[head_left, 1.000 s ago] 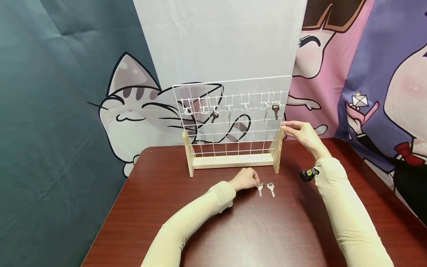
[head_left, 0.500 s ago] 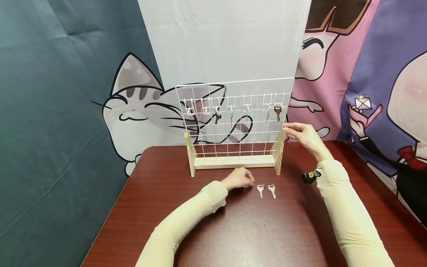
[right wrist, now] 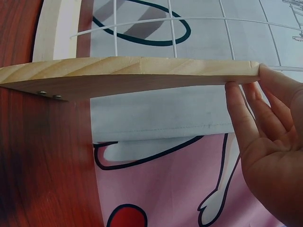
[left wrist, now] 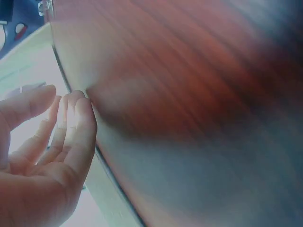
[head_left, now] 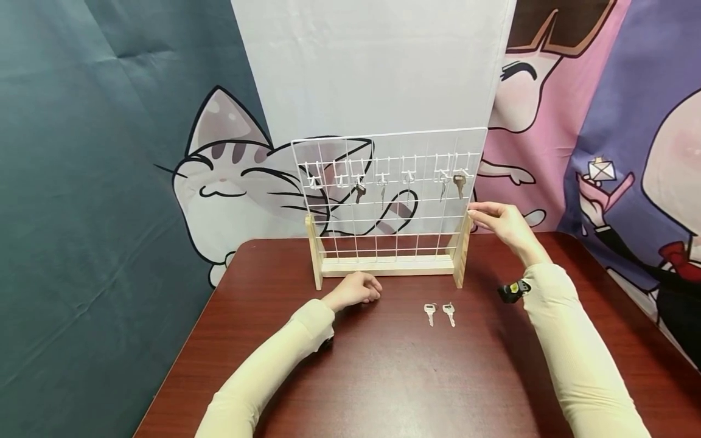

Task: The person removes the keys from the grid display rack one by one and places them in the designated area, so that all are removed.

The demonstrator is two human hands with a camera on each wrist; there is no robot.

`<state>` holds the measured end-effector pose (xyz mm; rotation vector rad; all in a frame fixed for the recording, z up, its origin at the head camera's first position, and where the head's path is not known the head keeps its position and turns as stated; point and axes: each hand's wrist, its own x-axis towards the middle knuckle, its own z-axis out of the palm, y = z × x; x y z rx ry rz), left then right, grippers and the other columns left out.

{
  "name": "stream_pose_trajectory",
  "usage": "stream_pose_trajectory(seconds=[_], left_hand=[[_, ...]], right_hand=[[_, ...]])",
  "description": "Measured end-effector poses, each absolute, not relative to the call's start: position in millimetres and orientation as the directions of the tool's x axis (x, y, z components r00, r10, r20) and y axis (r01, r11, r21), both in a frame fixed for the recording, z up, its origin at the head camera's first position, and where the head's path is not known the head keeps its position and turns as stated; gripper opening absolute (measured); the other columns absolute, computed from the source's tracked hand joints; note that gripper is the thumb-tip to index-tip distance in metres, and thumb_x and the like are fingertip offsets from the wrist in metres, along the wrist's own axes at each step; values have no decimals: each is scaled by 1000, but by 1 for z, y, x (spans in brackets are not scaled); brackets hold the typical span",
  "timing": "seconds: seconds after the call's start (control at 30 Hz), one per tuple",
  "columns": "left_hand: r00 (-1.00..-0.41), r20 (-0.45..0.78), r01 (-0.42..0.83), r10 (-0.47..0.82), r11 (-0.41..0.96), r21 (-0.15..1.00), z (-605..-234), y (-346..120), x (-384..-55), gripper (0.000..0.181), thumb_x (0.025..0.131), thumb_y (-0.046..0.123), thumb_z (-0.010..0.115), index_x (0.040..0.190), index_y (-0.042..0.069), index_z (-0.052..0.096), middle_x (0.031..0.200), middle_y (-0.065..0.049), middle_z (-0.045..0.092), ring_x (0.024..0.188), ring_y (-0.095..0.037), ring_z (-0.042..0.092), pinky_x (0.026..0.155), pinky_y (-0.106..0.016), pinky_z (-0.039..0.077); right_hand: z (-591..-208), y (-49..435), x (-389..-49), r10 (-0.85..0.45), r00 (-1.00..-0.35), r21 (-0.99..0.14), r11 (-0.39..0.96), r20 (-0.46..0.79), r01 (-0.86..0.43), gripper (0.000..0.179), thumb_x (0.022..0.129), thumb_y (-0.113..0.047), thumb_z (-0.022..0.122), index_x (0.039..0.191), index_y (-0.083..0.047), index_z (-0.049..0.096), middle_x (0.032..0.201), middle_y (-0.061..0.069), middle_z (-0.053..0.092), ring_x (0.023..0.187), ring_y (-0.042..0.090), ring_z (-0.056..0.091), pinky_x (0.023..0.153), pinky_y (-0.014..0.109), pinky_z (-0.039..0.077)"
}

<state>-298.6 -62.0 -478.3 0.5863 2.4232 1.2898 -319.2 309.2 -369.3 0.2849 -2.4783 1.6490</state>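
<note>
A white wire grid rack [head_left: 394, 222] with wooden legs stands at the back of the table. Several keys hang from its hooks, among them a dark key [head_left: 359, 193] left of the middle and a brownish key [head_left: 460, 185] at the right. Two silver keys, a left key [head_left: 429, 314] and a right key [head_left: 449, 314], lie side by side before the rack. My left hand [head_left: 355, 289] hovers low near the rack's base, its fingers loosely bent around nothing. With thumb and fingertips, my right hand [right wrist: 272, 118] pinches the top of the right wooden leg [right wrist: 142, 67].
The reddish-brown table [head_left: 383, 377] runs up to a printed cloth backdrop [head_left: 394, 67] close behind the rack. A small black camera [head_left: 513, 292] is strapped to the right wrist.
My left hand has let go near the left silver key and moved left, away from both loose keys. My right hand stays at the rack's leg. The head view has shifted slightly.
</note>
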Motion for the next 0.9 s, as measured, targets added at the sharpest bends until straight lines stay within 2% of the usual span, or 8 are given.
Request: stream_pose_trajectory(seconds=[0.2, 0.5, 0.6, 0.7, 0.8, 0.9], left_hand=[[-872, -83, 202, 483, 508, 837, -466, -84, -303, 19, 88, 1, 69, 106, -5, 71, 84, -3, 69, 74, -8, 61, 70, -25, 58], [-903, 41, 267, 428, 484, 833, -419, -105, -319, 20, 92, 4, 70, 110, -5, 70, 98, -11, 73, 82, -13, 67, 76, -29, 60], [-909, 61, 266, 412, 463, 846, -400, -110, -321, 21, 93, 6, 70, 112, -4, 69, 103, -13, 73, 89, -17, 69, 83, -36, 60], [-916, 90, 277, 392, 452, 848, -382, -114, -322, 23, 93, 8, 71, 114, -1, 69, 105, -13, 72, 89, -18, 69, 85, -42, 59], [-913, 138, 316, 384, 451, 835, -366, -117, -324, 27, 93, 9, 72, 117, -3, 68, 107, -14, 71, 85, -16, 68, 82, -37, 60], [-907, 189, 356, 376, 444, 822, -351, -119, -322, 29, 94, 10, 72, 119, -3, 68, 109, -14, 72, 85, -18, 69, 75, -27, 58]], right_hand=[[-369, 309, -318, -75, -973, -896, 381, 218, -230, 46, 99, -29, 68, 133, 1, 62, 113, -8, 72, 99, -5, 65, 87, 11, 50], [-369, 311, -319, -77, -974, -899, 376, 213, -226, 46, 99, -28, 67, 135, 1, 61, 111, -14, 71, 100, -5, 64, 89, 12, 50], [-369, 312, -318, -79, -974, -895, 382, 214, -228, 47, 99, -29, 67, 135, 1, 61, 110, -14, 71, 100, -5, 64, 89, 12, 50], [-368, 312, -318, -80, -973, -894, 384, 216, -230, 47, 99, -29, 67, 134, 1, 61, 110, -15, 71, 99, -5, 65, 90, 14, 51], [-369, 311, -318, -82, -973, -894, 384, 216, -231, 47, 99, -29, 67, 134, 2, 61, 109, -15, 71, 98, -6, 65, 91, 16, 52], [-369, 311, -319, -83, -974, -895, 384, 212, -227, 47, 99, -28, 67, 135, 2, 61, 110, -14, 71, 98, -5, 65, 90, 15, 52]])
